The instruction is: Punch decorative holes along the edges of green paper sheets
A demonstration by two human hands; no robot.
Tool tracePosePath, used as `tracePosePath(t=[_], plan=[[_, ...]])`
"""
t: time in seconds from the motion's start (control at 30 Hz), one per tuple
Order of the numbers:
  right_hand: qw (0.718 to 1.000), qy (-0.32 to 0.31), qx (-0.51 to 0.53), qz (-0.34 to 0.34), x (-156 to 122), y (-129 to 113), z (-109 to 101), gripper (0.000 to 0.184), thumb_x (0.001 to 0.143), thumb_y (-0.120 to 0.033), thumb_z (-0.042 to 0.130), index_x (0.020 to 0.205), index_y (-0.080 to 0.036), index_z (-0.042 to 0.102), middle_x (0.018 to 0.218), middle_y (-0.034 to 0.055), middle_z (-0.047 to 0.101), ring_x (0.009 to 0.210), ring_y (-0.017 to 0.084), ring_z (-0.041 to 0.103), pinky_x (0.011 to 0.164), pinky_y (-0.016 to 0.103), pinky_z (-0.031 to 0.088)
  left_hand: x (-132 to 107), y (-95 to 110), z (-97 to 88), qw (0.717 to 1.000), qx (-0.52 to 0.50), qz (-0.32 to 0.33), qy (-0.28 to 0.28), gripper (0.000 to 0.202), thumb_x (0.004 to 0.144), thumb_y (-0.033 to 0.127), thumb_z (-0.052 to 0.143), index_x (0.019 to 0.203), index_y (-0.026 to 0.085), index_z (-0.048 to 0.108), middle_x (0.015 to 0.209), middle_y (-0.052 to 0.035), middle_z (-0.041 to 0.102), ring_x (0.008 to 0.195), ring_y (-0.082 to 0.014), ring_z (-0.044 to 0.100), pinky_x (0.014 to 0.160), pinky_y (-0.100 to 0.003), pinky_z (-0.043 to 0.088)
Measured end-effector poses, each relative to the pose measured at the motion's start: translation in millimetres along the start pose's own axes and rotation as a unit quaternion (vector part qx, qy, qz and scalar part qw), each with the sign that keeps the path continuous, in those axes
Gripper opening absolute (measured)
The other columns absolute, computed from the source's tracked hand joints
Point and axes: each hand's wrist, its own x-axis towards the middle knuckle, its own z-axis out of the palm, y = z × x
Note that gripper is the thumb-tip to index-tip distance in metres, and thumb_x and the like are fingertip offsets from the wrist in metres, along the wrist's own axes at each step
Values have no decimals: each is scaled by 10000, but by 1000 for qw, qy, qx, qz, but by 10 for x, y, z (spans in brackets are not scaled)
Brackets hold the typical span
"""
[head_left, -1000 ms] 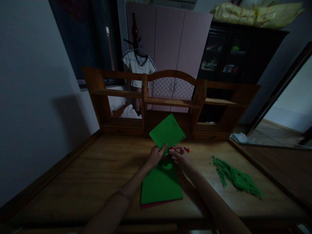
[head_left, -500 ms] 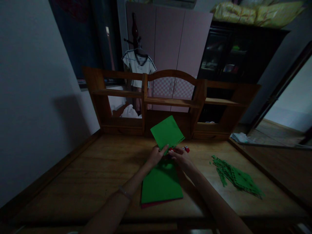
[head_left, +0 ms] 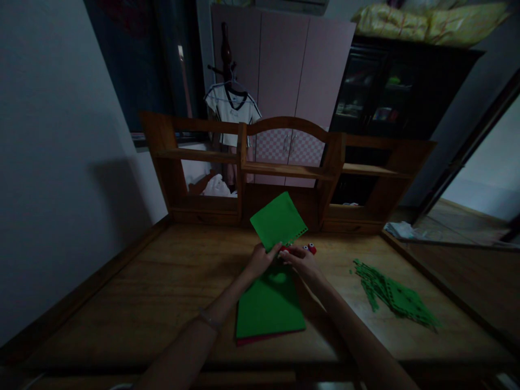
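Note:
My left hand (head_left: 262,260) pinches a green sheet of paper (head_left: 278,219) by its lower part and holds it tilted above the desk. A row of small dark holes runs along the sheet's right edge. At the sheet's lower right corner, my right hand (head_left: 303,261) is closed around a small red hole punch (head_left: 285,249), mostly covered by the fingers. Just beyond that hand, another small red object with two white eye-like discs (head_left: 311,248) rests on the desk. Below both hands lies a stack of green paper (head_left: 270,309), with a red layer showing at its bottom edge.
To the right is a pile of punched green sheets and strips (head_left: 398,295) with small scraps. A wooden shelf unit (head_left: 284,169) rises from the desk's back edge. A wall (head_left: 60,162) borders the desk on the left.
Both hands stay almost in place at the sheet's lower right edge. The right fingers have shifted slightly on the red punch.

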Motion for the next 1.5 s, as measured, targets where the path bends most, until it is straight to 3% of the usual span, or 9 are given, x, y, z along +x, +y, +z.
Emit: tracePosePath(t=[0.17,0.37,0.57,0.77,0.9,1.0,1.27,1.5], plan=[[1000,14,-8,4,-14,-9,9,261,570,-397,729,740,-208,666,714,26,648,628,169,585,590,290,433,3,30,3,997,51,27,41,350,773,441,498,943,170,639,984,-66,661,951,-197,592,877,-303,418],[1000,5,-14,8,-28,-5,19,225,604,-394,709,745,-225,658,692,5,638,595,140,563,575,278,422,29,9,-87,996,58,2,65,395,793,474,441,941,168,643,940,-61,667,886,-192,605,825,-292,434],[995,10,88,38,31,28,-39,257,682,-452,633,736,-201,639,584,-9,581,513,112,530,547,264,428,27,2,-92,996,38,-33,69,423,785,511,432,884,161,647,852,-62,673,767,-184,622,734,-280,456],[985,13,163,51,29,-46,-58,299,692,-459,621,870,-218,618,853,27,657,666,150,615,636,281,473,33,-17,-49,998,0,-16,69,400,780,475,475,958,154,634,971,-70,657,923,-191,592,855,-297,420],[980,-6,194,45,13,-88,-55,303,714,-440,610,916,-214,604,960,49,652,824,178,632,739,297,479,37,-23,-30,998,-4,-24,54,422,782,474,471,985,140,630,961,-75,661,928,-203,590,855,-311,428],[977,-10,207,38,2,-113,-47,290,723,-434,606,897,-201,602,961,63,652,908,207,620,803,320,472,33,-14,-22,999,-9,-24,47,419,785,471,469,997,144,624,978,-75,658,917,-202,595,835,-306,440],[976,-13,209,60,8,-94,-52,294,735,-450,586,899,-207,597,937,66,661,919,227,622,794,347,487,12,4,-31,999,-10,-20,35,385,789,469,466,924,149,634,959,-77,663,882,-199,609,819,-306,444],[969,-19,233,85,58,-41,-92,295,759,-419,573,913,-168,593,911,74,671,909,209,629,777,294,505,24,-13,-27,999,-27,-4,39,393,777,457,493,987,152,626,1034,-75,641,989,-205,573,905,-327,399]])
